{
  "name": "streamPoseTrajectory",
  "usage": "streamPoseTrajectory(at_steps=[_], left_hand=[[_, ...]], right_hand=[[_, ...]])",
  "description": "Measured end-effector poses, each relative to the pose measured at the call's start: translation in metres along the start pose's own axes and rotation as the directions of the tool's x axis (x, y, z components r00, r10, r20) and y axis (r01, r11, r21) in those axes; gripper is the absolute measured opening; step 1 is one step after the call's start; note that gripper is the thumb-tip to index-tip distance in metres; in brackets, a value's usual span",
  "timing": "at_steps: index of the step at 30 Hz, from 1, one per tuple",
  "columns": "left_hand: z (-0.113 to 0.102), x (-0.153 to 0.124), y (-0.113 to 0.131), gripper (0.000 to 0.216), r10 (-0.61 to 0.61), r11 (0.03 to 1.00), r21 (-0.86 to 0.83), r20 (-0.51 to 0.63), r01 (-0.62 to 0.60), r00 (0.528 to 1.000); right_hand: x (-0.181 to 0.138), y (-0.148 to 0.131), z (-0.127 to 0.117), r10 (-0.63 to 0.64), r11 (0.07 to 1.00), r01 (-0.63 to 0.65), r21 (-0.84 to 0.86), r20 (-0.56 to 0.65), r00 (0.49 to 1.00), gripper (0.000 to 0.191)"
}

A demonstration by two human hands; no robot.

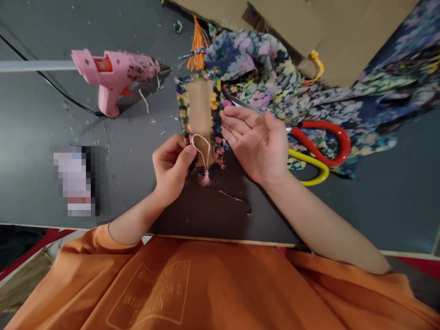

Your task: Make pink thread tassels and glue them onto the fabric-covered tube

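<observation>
A cardboard strip [200, 107], edged with folded floral fabric, is held upright in front of me. My left hand [172, 169] pinches its lower left edge between thumb and fingers. Across its lower part lies a looped white cord [207, 151] ending in a small pink tassel [205, 179]. My left thumb tip meets this loop; whether it grips the cord I cannot tell. My right hand [256, 142] is open, palm up, its fingertips at the strip's right edge. Behind that hand lie scissors [338, 142] with red and yellow handles, their blades partly hidden.
A pink glue gun [117, 75] with a cable lies at the left. Rumpled floral fabric [268, 59] spreads to the right, below a cardboard sheet [337, 32]. An orange tassel [197, 46], a yellow tassel [316, 66] and a blurred-out object [75, 181] also lie on the table.
</observation>
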State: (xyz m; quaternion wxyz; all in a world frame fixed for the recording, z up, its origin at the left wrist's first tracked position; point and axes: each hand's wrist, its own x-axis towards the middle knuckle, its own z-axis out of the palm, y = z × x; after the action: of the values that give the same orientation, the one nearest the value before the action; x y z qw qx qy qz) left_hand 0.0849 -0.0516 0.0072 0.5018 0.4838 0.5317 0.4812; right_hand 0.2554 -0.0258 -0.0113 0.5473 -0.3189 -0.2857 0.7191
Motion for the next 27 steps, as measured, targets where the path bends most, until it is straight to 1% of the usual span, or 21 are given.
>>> streamPoseTrajectory(at_steps=[1,3,6,7,8,11,13,17,19,27], left_hand=[[-0.0003,0.0003,-0.0006,0.044,0.002,1.000,0.000,-0.008,-0.002,1.000],[0.0000,0.0018,-0.0010,0.044,-0.010,1.000,0.021,0.010,0.010,1.000],[0.0022,0.0046,0.0008,0.046,-0.021,0.998,0.059,0.053,0.018,0.998],[0.0031,0.0053,0.0018,0.047,-0.017,0.998,0.061,0.073,0.013,0.997],[0.0039,0.0058,0.0029,0.047,-0.013,0.998,0.062,0.100,0.007,0.995],[0.0058,0.0063,0.0053,0.044,0.002,0.996,0.092,0.186,-0.019,0.983],[0.0061,0.0060,0.0053,0.040,0.014,0.990,0.134,0.223,-0.045,0.975],[0.0053,0.0059,0.0032,0.037,-0.013,0.968,0.243,0.275,-0.057,0.961],[0.0050,0.0065,0.0029,0.038,-0.018,0.962,0.266,0.284,-0.061,0.959],[0.0055,0.0069,0.0045,0.038,-0.041,0.964,0.263,0.298,-0.041,0.954]], right_hand=[[-0.0008,-0.0013,0.0005,0.001,1.000,-0.001,-0.020,0.011,1.000,0.043],[-0.0026,-0.0024,0.0018,0.024,0.998,-0.025,-0.057,-0.007,1.000,0.045],[-0.0040,-0.0004,0.0026,0.095,0.993,-0.098,-0.066,-0.055,0.994,0.031],[-0.0041,0.0007,0.0024,0.099,0.992,-0.103,-0.069,-0.056,0.993,0.030],[-0.0041,0.0019,0.0021,0.087,0.992,-0.089,-0.084,-0.037,0.996,0.032],[-0.0043,0.0041,0.0016,0.027,0.985,-0.011,-0.171,0.094,0.995,0.036],[-0.0050,0.0043,0.0020,0.022,0.973,0.003,-0.231,0.107,0.994,0.039],[-0.0050,0.0040,0.0027,0.017,0.950,-0.015,-0.312,0.001,1.000,0.047],[-0.0042,0.0041,0.0024,0.015,0.944,-0.023,-0.330,-0.026,1.000,0.050],[-0.0023,0.0030,0.0001,0.036,0.947,-0.050,-0.316,-0.050,0.998,0.052]])
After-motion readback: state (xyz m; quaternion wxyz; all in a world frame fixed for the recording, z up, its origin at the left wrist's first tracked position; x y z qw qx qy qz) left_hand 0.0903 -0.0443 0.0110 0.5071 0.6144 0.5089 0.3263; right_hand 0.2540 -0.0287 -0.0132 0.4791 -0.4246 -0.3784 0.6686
